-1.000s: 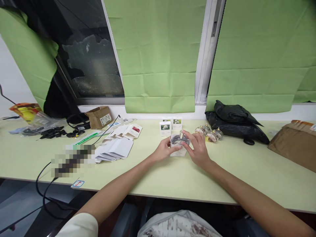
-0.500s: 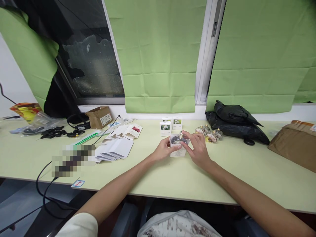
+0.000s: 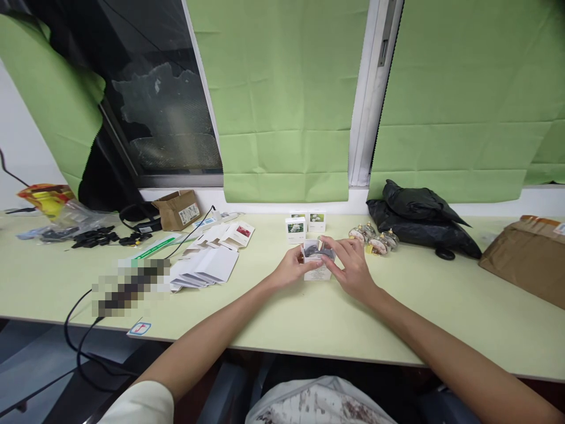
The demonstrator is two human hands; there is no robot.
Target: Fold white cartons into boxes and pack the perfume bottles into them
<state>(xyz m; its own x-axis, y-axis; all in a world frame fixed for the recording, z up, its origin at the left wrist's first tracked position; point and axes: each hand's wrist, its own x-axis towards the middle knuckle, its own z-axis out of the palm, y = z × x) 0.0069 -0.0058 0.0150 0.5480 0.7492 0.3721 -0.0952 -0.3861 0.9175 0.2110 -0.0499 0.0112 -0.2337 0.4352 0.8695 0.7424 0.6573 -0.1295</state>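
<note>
A small white carton (image 3: 318, 272) stands open on the pale green table (image 3: 309, 318), with a round dark bottle (image 3: 318, 251) sitting in its mouth. My left hand (image 3: 292, 270) grips the carton's left side with fingers curled. My right hand (image 3: 351, 268) is closed round the carton's right side, its fingers resting on the bottle's top. Two closed white cartons with flower pictures (image 3: 295, 229) stand just behind, and several round glass bottles with gold caps (image 3: 374, 241) lie to the right.
Flat unfolded cartons (image 3: 207, 259) are stacked to the left, beside black cables (image 3: 101, 237) and a small brown box (image 3: 177, 208). A black plastic bag (image 3: 419, 221) and a brown paper parcel (image 3: 527, 253) lie at the right. Green curtains hang behind.
The bottle has sunk a little lower into the carton, and both hands have shifted slightly left with it.
</note>
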